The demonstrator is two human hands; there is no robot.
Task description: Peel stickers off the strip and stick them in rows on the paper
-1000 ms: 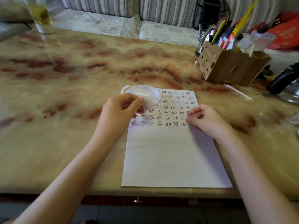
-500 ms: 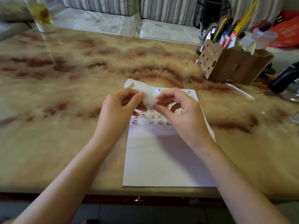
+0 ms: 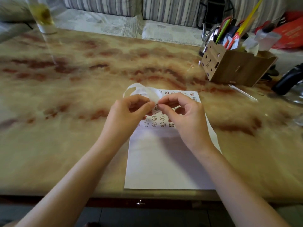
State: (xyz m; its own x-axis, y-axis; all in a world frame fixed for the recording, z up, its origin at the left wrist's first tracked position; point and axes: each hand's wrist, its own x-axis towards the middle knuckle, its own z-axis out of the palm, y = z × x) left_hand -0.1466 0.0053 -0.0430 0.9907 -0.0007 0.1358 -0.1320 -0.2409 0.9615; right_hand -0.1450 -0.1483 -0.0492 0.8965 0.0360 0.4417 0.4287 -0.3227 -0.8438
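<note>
Seemingly midway: pinching the curled strip point(image 3: 147, 93) in the left hand point(image 3: 129, 112) and nipping 1 sticker point(image 3: 156, 106) on it between right hand point(image 3: 183, 117) thumb and forefinger, just above the paper point(image 3: 164, 161), filled with rows point(image 3: 158, 124) at its far end, bare across the near half.

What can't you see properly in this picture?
Head view only:
- Middle rows on the paper: hidden behind left hand and right hand.
- Whether the sticker the right hand pinches has left the strip: too small.
- Top of the glass: cut off by the upper edge.
</note>
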